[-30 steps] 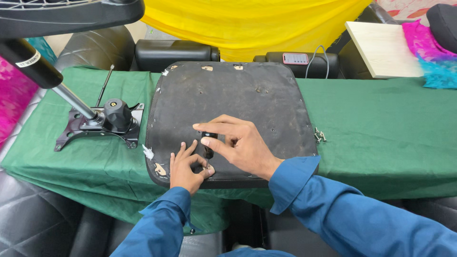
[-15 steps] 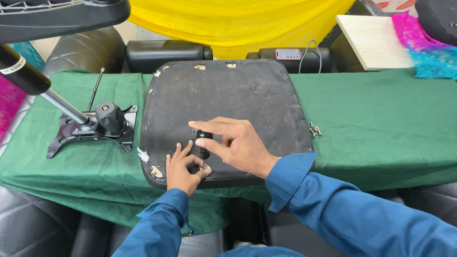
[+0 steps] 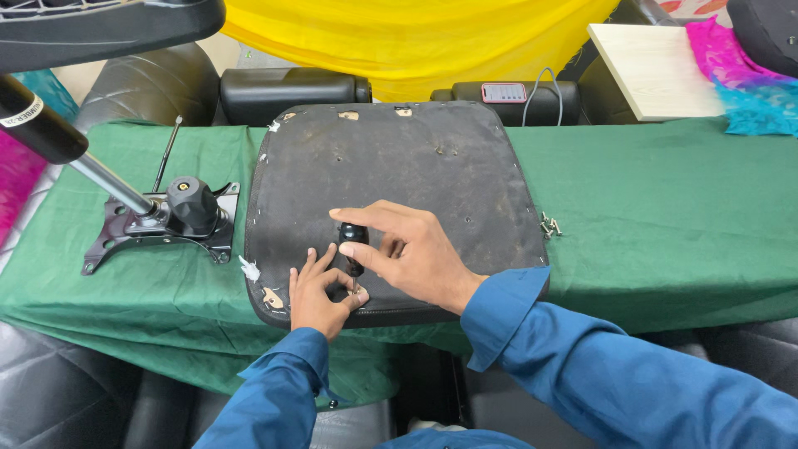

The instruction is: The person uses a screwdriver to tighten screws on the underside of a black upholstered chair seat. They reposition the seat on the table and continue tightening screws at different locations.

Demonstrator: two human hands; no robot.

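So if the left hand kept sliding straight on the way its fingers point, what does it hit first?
The left hand points up and slightly right across the seat underside. It would probably first meet the screwdriver held upright by the right hand; its fingertips look almost at the tip already.

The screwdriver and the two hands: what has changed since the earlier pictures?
Little has changed. The right hand still grips the black screwdriver, upright on the dark seat base, and the left hand still steadies its tip. Both hands sit slightly nearer the front edge. The screws and the chair mechanism stay put.
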